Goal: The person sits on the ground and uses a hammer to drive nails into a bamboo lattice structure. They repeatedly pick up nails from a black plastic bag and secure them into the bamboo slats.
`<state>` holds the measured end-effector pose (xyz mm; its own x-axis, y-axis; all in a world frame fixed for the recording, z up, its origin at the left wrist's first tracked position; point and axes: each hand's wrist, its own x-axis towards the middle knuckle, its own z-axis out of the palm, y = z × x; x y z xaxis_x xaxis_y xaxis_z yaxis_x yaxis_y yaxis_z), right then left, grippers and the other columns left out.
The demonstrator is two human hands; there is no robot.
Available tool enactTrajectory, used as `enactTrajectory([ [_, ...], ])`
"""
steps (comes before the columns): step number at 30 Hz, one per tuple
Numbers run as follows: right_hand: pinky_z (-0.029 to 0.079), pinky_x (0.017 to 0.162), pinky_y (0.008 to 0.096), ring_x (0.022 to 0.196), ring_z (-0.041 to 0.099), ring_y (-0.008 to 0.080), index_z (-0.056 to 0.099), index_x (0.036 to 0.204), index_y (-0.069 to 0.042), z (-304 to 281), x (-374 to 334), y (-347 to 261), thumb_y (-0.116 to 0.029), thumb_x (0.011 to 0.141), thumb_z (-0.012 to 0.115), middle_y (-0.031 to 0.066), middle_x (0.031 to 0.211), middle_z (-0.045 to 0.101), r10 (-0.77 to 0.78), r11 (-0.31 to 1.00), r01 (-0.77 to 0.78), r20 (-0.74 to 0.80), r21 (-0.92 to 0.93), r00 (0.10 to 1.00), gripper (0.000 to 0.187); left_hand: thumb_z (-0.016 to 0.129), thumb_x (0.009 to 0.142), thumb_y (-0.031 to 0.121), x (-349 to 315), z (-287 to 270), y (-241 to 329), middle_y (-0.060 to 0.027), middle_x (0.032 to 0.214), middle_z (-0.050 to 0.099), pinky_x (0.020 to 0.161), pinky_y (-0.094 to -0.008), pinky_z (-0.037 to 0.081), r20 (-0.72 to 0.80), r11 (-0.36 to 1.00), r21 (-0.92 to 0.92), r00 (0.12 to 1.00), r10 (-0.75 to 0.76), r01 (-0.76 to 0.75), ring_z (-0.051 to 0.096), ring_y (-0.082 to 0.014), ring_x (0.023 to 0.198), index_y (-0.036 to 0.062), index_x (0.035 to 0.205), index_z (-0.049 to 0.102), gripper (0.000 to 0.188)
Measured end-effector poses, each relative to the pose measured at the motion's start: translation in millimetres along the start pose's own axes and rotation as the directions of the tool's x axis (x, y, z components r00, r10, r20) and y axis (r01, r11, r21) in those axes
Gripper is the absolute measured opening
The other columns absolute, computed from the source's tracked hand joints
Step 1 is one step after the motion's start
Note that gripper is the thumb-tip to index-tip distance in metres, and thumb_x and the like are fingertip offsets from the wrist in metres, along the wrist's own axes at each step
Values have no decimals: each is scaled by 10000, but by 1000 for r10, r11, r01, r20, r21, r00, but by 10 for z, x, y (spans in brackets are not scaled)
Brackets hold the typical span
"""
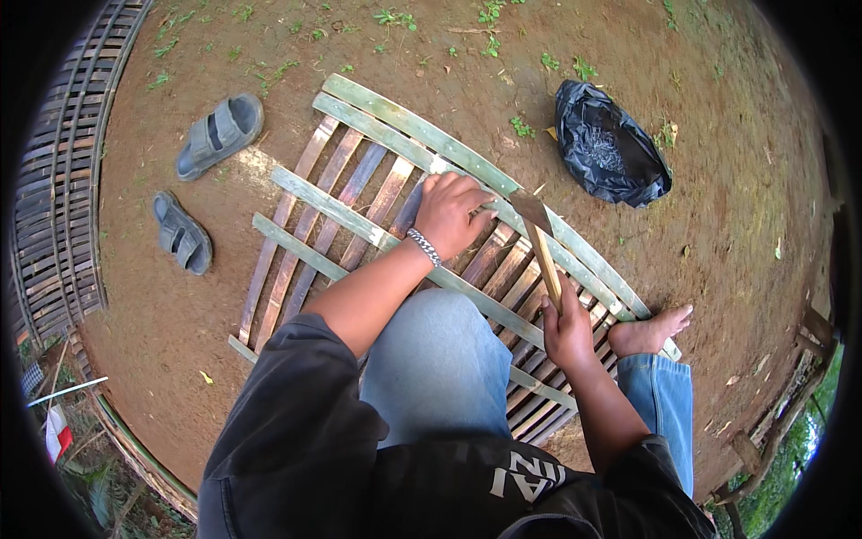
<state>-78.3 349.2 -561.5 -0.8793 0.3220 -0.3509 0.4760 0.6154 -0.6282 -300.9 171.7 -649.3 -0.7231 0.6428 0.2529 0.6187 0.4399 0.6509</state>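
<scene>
A lattice panel of bamboo slats [328,184] lies on the ground beneath me, its thin dark strips crossed by long pale-green rails [386,135]. My left hand [449,214], with a chain bracelet at the wrist, rests at the far rails. Its fingers are curled and pressed together; whatever is between them is hidden. In my right hand [566,332] is the wooden handle of a hammer [546,260]. The dark hammer head is over the far rails, to the right of my left hand. My bare foot [648,332] rests at the panel's right end.
A black plastic bag [611,148] holding many nails stands open on the dirt beyond the panel. Two grey sandals [220,135] lie to the left. Another slatted panel [58,171] runs along the far left edge, and wooden pieces [781,413] edge the right.
</scene>
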Motion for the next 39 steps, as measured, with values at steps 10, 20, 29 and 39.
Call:
enactTrajectory([
  [10, 537, 952, 516, 1139, 650, 486, 458, 1480, -70, -16, 10, -75, -152, 1013, 599, 304, 1236, 659, 92, 996, -91, 86, -15, 992, 494, 541, 1013, 402, 768, -220, -553, -173, 1516, 470, 1222, -566, 212, -50, 926, 373, 998, -41, 56, 334, -343, 1492, 130, 1498, 490, 558],
  [20, 542, 925, 516, 1097, 668, 487, 448, 1476, -30, 119, 119, -58, -126, 1016, 592, 306, 1196, 673, 72, 997, -72, 101, -6, 992, 491, 448, 1030, 494, 839, -162, -517, -177, 1668, 294, 1256, -618, 136, 183, 849, 526, 970, -157, 38, 182, -337, 1579, 104, 1603, 336, 702],
  [29, 550, 908, 540, 1051, 671, 497, 450, 1481, -53, 188, 126, 67, -148, 1010, 580, 322, 1192, 655, 67, 994, -57, 114, -88, 991, 497, 453, 1029, 455, 854, -155, -505, -186, 1653, 325, 1255, -620, 142, 197, 852, 523, 969, -151, 26, 194, -342, 1576, 92, 1592, 353, 678],
  [39, 557, 891, 517, 1024, 693, 471, 472, 1441, -3, 283, 41, 209, -81, 973, 616, 296, 1130, 688, -10, 998, 10, 3, 65, 1000, 495, 449, 1036, 442, 884, -147, -513, -178, 1652, 329, 1257, -615, 141, 186, 849, 528, 972, -146, 26, 185, -335, 1579, 96, 1589, 357, 658],
])
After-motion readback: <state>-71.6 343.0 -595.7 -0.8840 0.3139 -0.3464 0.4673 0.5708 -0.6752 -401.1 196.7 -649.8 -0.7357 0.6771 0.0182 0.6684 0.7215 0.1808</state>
